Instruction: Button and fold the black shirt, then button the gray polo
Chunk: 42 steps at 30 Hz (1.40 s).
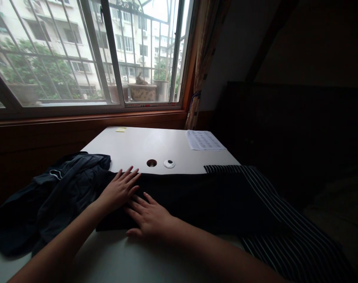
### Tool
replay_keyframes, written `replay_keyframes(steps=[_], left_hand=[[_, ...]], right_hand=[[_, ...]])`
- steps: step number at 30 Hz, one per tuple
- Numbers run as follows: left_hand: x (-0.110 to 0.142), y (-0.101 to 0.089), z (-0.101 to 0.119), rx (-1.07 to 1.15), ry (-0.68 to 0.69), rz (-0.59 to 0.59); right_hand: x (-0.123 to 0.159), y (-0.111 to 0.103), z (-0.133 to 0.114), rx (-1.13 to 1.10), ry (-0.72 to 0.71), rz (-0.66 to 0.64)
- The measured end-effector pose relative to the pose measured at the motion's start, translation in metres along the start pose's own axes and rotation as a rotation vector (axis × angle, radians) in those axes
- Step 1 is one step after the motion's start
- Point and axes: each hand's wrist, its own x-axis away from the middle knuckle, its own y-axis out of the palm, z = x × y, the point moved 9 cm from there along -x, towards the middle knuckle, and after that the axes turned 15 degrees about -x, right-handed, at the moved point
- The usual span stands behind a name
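A black garment (pixel 196 196) lies folded flat across the white table (pixel 143 145). My left hand (pixel 120 188) rests flat on its left end, fingers spread and pointing away from me. My right hand (pixel 149 216) lies flat just beside it, fingers stretched toward the left, palm down on the same cloth. Neither hand grips anything. A black-and-white striped part (pixel 279 212) of clothing runs off the table's right side.
A crumpled dark blue-grey garment (pixel 61 188) is heaped at the table's left edge. A cable hole (pixel 151 163) and its white cap (pixel 169 164) sit mid-table. A printed sheet (pixel 204 140) and a yellow note (pixel 121 129) lie at the back, below the window (pixel 87 59).
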Motion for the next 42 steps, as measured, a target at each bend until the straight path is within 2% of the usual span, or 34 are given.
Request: replay_keyframes(steps=[3,5,8,14,18,26,29,33,37,42], left_hand=[[0.003,0.021,0.006,-0.016,-0.038,-0.036],[0.007,0.03,0.003,-0.025,-0.061,-0.041],[0.01,0.033,-0.002,-0.021,-0.086,-0.036],[0.008,0.035,-0.002,-0.021,-0.094,-0.068],[0.008,0.035,-0.002,-0.027,-0.094,-0.066],[0.01,0.034,-0.003,-0.021,-0.106,-0.066],[0.01,0.035,-0.003,-0.025,-0.106,-0.06],[0.011,0.035,-0.003,-0.025,-0.101,-0.054],[0.011,0.035,-0.002,-0.022,-0.106,-0.052],[0.011,0.034,-0.003,-0.031,-0.098,-0.056]], right_hand=[[0.005,-0.008,0.002,-0.051,0.01,-0.035],[0.014,-0.018,0.016,-0.084,0.07,-0.045],[0.038,-0.042,0.06,-0.067,0.249,0.006],[0.118,-0.092,0.158,0.148,0.583,0.117],[0.164,-0.114,0.197,0.218,0.746,0.173],[0.192,-0.126,0.217,0.346,0.775,0.203],[0.213,-0.138,0.223,0.43,0.806,0.244],[0.266,-0.155,0.236,0.459,0.899,0.309],[0.323,-0.16,0.252,0.422,0.969,0.279],[0.384,-0.172,0.262,0.428,1.086,0.43]])
